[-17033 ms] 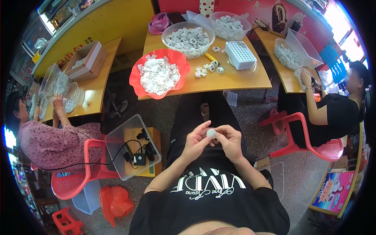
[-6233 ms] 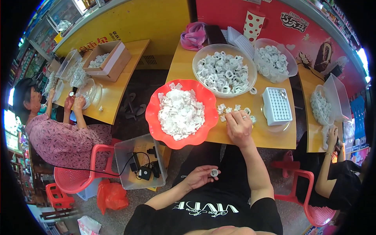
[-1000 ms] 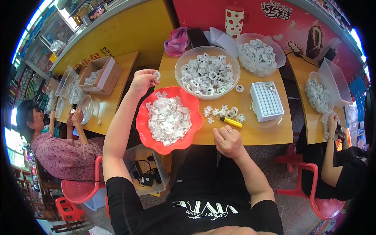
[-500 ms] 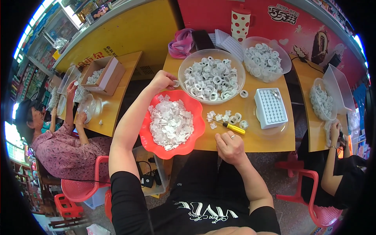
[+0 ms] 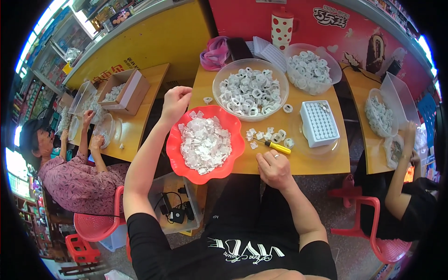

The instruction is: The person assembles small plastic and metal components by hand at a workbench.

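My left hand is raised over the table's left edge, just above the red scalloped bowl. Its fingers are curled in and nothing shows in them. A small white ring-shaped part lies on the table a little to its right, between the red bowl and a large clear tub of similar parts. Flat translucent white pieces fill the red bowl. Resting at the table's front edge, my right hand is closed with no object visible in it. Just beyond it lies a yellow-handled screwdriver.
Several loose pieces and rings lie by the screwdriver. To the right stands a white rack with round holes; behind it is another filled tub. A dotted tumbler stands at the back. People work at side tables left and right.
My left hand has let go of the white ring part and moved left, away from it; the part stays on the table. My right hand keeps its place. The person at right has raised a hand.
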The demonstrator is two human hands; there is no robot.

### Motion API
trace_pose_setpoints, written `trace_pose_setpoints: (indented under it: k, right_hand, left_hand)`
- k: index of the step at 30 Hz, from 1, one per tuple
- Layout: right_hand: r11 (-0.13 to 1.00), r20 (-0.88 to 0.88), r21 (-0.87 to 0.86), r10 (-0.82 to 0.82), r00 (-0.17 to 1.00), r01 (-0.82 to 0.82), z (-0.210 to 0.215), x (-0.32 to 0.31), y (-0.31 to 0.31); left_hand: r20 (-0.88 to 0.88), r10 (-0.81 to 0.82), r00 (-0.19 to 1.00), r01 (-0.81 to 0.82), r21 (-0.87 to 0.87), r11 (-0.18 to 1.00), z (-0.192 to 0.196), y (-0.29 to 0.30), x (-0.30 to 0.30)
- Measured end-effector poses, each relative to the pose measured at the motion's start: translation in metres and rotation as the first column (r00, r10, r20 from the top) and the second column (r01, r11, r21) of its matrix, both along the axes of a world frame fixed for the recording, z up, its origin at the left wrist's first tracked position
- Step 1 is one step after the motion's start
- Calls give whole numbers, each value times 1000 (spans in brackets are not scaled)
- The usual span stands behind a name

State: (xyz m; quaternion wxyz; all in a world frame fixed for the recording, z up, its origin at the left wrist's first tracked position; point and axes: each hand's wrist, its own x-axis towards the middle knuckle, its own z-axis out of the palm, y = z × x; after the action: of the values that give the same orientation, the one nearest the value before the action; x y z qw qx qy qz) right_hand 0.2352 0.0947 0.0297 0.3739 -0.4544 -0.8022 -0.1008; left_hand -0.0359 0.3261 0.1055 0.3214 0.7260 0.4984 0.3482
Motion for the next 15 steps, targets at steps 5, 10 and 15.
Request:
trace_pose_setpoints:
  k: [5,10,15]
  right_hand:
    - [1000,8,14,-2,1000,1,1,-2,-2]
    - [993,4,101,57,998,-57,5,1,-6]
    - [973,-191,223,-24,981,67,2,20,-11]
  left_hand:
    - [-164,-248,955,293,364,884,39,-103,16]
    - [-225,-532,816,578,320,751,35,-192,35]
    - [-40,-645,763,641,173,748,-17,-259,42]
